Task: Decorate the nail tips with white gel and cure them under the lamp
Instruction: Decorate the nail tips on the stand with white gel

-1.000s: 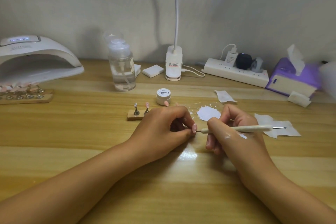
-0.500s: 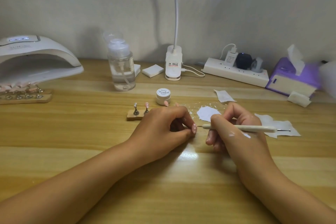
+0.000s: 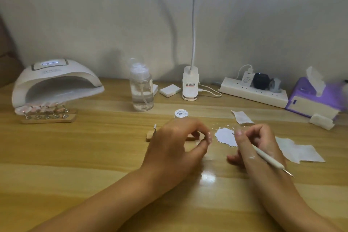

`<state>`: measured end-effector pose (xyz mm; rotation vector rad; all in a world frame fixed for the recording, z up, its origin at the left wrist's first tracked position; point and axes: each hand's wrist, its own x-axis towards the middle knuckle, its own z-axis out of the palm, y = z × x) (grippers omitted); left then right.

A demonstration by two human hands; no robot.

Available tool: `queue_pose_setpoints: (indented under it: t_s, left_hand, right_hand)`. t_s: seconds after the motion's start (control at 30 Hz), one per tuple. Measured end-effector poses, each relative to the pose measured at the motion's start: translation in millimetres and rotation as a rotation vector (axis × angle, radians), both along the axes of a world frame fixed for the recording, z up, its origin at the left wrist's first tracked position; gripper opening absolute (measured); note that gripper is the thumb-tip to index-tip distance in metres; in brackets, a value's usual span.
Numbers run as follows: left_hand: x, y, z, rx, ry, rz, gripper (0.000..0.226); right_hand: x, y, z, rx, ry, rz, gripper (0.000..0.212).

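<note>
Fingers of left hand pinch nail tip near white gel's edge.

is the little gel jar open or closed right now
Closed: the gel jar stands upright with its white printed lid seated flat on top, and none of the gel inside shows.

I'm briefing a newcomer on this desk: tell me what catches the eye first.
Mid-table, the hands draw the eye: the left hand pinches a pink nail tip, the right hand grips a white dotting tool. Between them lies a white gel smear. Far left, the curing lamp, display lit, has a rack of nail tips at its mouth.
</note>
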<state>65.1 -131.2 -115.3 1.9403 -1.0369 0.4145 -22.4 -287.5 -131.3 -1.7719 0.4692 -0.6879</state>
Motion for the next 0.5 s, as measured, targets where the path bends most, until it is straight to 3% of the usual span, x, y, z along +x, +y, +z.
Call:
queue_pose_setpoints:
  t_s: [0.1, 0.2, 0.33, 0.5]
  left_hand:
    - [21.0, 13.6, 20.9, -0.089, 0.182, 0.123, 0.012]
    - [40.3, 32.7, 35.6, 0.042, 0.341, 0.151, 0.009]
    - [47.8, 39.3, 34.0, 0.223, 0.329, 0.246, 0.016]
    - [50.9, 37.6, 24.8, 0.302, 0.304, 0.308, 0.016]
  right_hand:
    - [0.6, -1.1, -2.0, -0.033, 0.035, -0.001, 0.018]
    - [2.1, -0.4, -2.3, -0.038, 0.037, -0.003, 0.017]
    - [3.3, 0.1, -2.0, -0.039, 0.043, 0.002, 0.017]
    - [2.6, 0.6, -1.1, -0.052, 0.032, 0.023, 0.016]
